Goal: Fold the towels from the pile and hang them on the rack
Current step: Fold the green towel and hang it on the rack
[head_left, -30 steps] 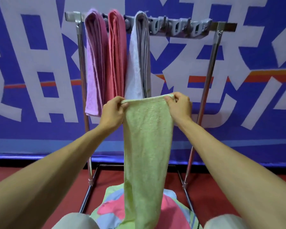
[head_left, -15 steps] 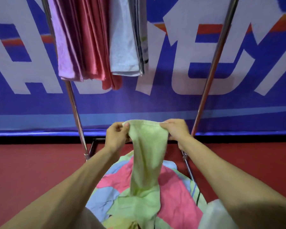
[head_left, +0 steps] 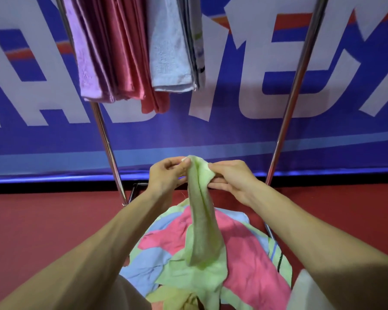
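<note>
Backdrop: blue banner (head_left: 233,135) with big white letters, red floor (head_left: 31,220) below it.
Rack (head_left: 293,86): two slanted metal poles show; the top bar is out of view.
Hung towels (head_left: 126,52): lilac, pink and pale ones hang side by side at the upper left, touching one another.
Towel (head_left: 203,220): green, gathered lengthwise into a narrow strip. It hangs from both hands, low between the poles, down over the pile. Whether its lower end touches the pile is not clear.
Pile (head_left: 244,253): crumpled pink, blue, green and yellow cloths, directly below the hands.
Left hand (head_left: 164,177): pinches the towel's top corner between thumb and fingertips.
Right hand (head_left: 233,180): holds the top edge close beside the left, thumb over nearly straight fingers.
Risk, fold: the long edges look bunched rather than lined up, so the fold may set crooked or twisted.
Risk, snag: the lower end could drag against the green cloth beneath it and lift it.
Risk, slip: both grips are light fingertip pinches, so regripping could drop a corner onto the pile.
</note>
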### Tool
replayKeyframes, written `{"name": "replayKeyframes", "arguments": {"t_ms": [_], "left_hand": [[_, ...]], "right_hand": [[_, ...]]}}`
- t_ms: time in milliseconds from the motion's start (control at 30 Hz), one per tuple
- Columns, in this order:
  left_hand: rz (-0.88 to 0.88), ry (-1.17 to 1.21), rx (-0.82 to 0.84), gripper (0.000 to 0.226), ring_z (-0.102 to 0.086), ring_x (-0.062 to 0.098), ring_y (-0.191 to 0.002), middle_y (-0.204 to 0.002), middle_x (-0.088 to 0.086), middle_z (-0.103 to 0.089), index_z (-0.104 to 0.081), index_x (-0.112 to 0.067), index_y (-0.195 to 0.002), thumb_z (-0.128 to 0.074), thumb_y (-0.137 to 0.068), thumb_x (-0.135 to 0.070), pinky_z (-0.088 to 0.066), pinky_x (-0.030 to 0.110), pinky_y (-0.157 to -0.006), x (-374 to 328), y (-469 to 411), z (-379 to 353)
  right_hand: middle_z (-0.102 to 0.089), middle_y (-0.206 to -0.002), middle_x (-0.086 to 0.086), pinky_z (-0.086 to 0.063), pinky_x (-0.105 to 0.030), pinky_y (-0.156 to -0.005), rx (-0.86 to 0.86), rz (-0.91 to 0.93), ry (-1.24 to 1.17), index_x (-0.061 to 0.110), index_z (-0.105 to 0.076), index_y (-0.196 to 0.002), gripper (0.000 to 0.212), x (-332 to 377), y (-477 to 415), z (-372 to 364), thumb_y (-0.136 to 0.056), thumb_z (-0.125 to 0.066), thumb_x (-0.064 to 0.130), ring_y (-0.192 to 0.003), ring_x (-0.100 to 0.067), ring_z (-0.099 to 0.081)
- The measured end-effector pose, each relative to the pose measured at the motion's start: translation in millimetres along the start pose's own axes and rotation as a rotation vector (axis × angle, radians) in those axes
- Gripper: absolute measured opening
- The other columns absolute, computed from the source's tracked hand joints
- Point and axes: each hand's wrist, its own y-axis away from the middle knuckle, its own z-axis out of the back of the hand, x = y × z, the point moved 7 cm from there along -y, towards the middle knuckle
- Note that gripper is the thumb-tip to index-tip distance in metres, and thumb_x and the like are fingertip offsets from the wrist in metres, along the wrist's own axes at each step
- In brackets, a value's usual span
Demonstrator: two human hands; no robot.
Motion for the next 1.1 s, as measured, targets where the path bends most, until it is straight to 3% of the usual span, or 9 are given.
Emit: {"name": "replayKeyframes", "arguments": {"t_ms": [233,467,600,667,767,833,900,1000,1100], "left_hand": [[-0.054,-0.182,0.043,0.006,-0.068,0.021,-0.083,-0.088,0.011,-0.072,-0.070,-0.005,-0.087,-0.072,-0.083,-0.009,-0.057,0.031,-0.078,4,4,-4],[-0.049,-0.230,0.119,0.011,-0.069,0.019,-0.086,-0.090,0.009,-0.075,-0.075,-0.011,-0.085,-0.065,-0.089,-0.010,-0.053,0.037,-0.091,5,11,-16],[0.072,-0.231,0.174,0.018,-0.057,0.012,-0.116,-0.118,-0.001,-0.068,-0.076,-0.027,-0.090,-0.067,-0.081,-0.015,-0.036,0.033,-0.104,6,10,-18],[0.089,-0.237,0.196,0.036,-0.043,0.010,-0.131,-0.133,-0.006,-0.058,-0.076,-0.032,-0.098,-0.075,-0.062,-0.026,-0.026,0.031,-0.106,5,10,-16],[0.085,-0.205,0.204,0.086,-0.040,0.010,-0.132,-0.135,-0.003,-0.057,-0.063,-0.029,-0.123,-0.075,-0.039,-0.040,-0.025,0.029,-0.105,2,12,-14],[0.075,-0.207,0.230,0.090,-0.042,0.008,-0.130,-0.131,-0.003,-0.060,-0.062,-0.025,-0.124,-0.075,-0.036,-0.043,-0.025,0.028,-0.102,-3,15,-17],[0.042,-0.214,0.236,0.082,-0.050,0.008,-0.124,-0.120,-0.003,-0.067,-0.065,-0.023,-0.119,-0.077,-0.040,-0.041,-0.028,0.029,-0.100,-12,17,-17],[-0.096,-0.202,0.167,0.045,-0.060,0.013,-0.109,-0.110,0.002,-0.070,-0.064,-0.019,-0.119,-0.070,-0.074,-0.015,-0.038,0.028,-0.092,-28,13,-12],[-0.178,-0.370,0.193,0.056,-0.049,0.008,-0.116,-0.125,-0.006,-0.056,-0.053,-0.025,-0.131,-0.064,-0.082,0.001,-0.041,0.019,-0.083,-31,11,-11]], "right_hand": [[-0.071,-0.097,-0.021,-0.060,-0.033,-0.077,0.002,0.000,0.013,-0.005,-0.063,-0.114,0.028,-9,1,-11,-0.094,-0.060,0.015,-0.087,-0.027,-0.072],[-0.071,-0.088,-0.016,-0.060,-0.030,-0.070,0.023,0.010,0.042,-0.004,-0.063,-0.111,0.027,-10,3,-16,-0.098,-0.055,0.018,-0.076,-0.023,-0.072],[-0.073,-0.089,-0.015,-0.060,-0.028,-0.071,-0.011,0.071,0.085,0.003,-0.069,-0.093,0.031,-2,4,-6,-0.093,-0.062,0.032,-0.081,-0.021,-0.073],[-0.075,-0.090,-0.014,-0.060,-0.028,-0.075,0.017,0.123,0.162,0.001,-0.072,-0.095,0.035,4,6,-5,-0.088,-0.068,0.036,-0.083,-0.017,-0.073],[-0.075,-0.091,-0.013,-0.059,-0.027,-0.078,0.058,0.196,0.265,0.004,-0.074,-0.097,0.027,11,10,-4,-0.082,-0.075,0.027,-0.084,-0.012,-0.072],[-0.074,-0.092,-0.015,-0.059,-0.030,-0.080,0.060,0.240,0.283,0.001,-0.071,-0.105,0.026,16,12,-3,-0.087,-0.071,0.019,-0.088,-0.016,-0.072],[-0.072,-0.092,-0.014,-0.059,-0.031,-0.080,0.070,0.272,0.283,-0.001,-0.069,-0.107,0.022,21,14,-3,-0.091,-0.064,0.013,-0.088,-0.018,-0.071],[-0.070,-0.087,-0.014,-0.060,-0.031,-0.078,0.104,0.307,0.334,0.001,-0.068,-0.101,0.013,27,17,-3,-0.093,-0.060,0.008,-0.082,-0.018,-0.068],[-0.070,-0.081,-0.012,-0.060,-0.029,-0.075,0.152,0.328,0.425,-0.002,-0.067,-0.102,0.014,28,20,-6,-0.093,-0.059,0.006,-0.074,-0.015,-0.067]]}}
